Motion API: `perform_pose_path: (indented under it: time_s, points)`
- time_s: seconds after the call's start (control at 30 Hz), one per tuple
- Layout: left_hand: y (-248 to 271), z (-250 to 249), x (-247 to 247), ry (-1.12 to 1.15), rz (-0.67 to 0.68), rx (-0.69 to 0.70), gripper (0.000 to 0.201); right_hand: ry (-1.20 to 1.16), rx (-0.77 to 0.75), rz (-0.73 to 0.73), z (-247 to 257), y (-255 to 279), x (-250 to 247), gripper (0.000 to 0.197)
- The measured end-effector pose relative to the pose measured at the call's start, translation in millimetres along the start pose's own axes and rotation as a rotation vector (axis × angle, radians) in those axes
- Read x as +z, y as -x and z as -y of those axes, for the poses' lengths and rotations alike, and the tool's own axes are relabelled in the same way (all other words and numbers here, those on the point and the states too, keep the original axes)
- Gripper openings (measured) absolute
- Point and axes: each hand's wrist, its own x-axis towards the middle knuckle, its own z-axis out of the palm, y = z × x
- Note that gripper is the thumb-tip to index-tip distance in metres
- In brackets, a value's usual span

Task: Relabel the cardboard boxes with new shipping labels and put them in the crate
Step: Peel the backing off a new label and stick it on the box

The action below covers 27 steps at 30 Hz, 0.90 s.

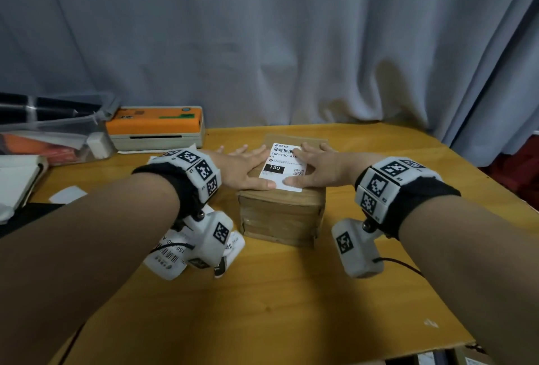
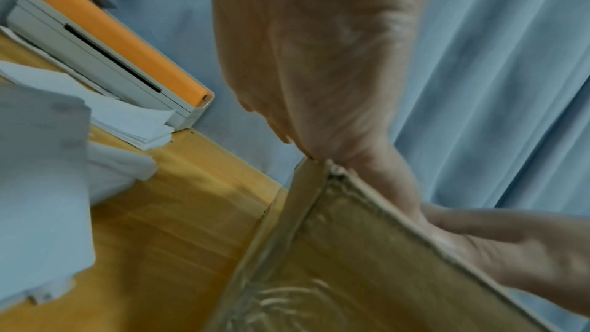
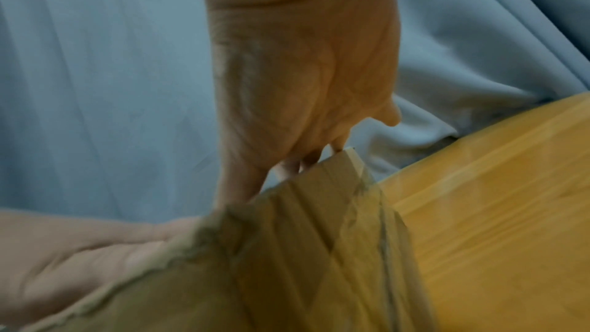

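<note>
A brown cardboard box [image 1: 280,216] stands in the middle of the wooden table [image 1: 291,300]. A white shipping label [image 1: 281,166] with a barcode and "150" lies flat on its top. My left hand [image 1: 248,164] lies flat on the label's left edge, fingers straight. My right hand [image 1: 316,164] presses the right edge, fingers spread and straight. In the left wrist view the palm [image 2: 319,59] sits over the box's top edge [image 2: 367,261]. The right wrist view has the palm [image 3: 300,72] above the box's taped corner [image 3: 319,249]. No crate is in view.
An orange-topped label printer [image 1: 157,128] stands at the back left, beside a clear plastic bin [image 1: 52,134]. Loose printed labels [image 1: 172,256] and blank backing papers [image 1: 68,194] lie on the table under my left forearm. A grey curtain [image 1: 262,43] hangs behind.
</note>
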Motion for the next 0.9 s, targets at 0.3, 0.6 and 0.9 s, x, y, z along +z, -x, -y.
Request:
perform_pose_path:
  time_s: [0.3, 0.6, 0.9]
  points:
    - [1.0, -19.3, -2.1, -0.003, -0.099, 0.036, 0.063, 0.043, -0.098, -0.086, 11.4, 11.1, -1.7, 0.067]
    - [16.5, 2.6, -3.1, 0.032, 0.070, 0.010, 0.080, -0.087, 0.030, -0.018, -19.3, 13.4, 4.4, 0.111]
    - [21.2, -17.5, 21.2, 0.650, -0.305, -0.144, 0.064, -0.935, 0.247, -0.268, -16.9, 37.9, 50.3, 0.094]
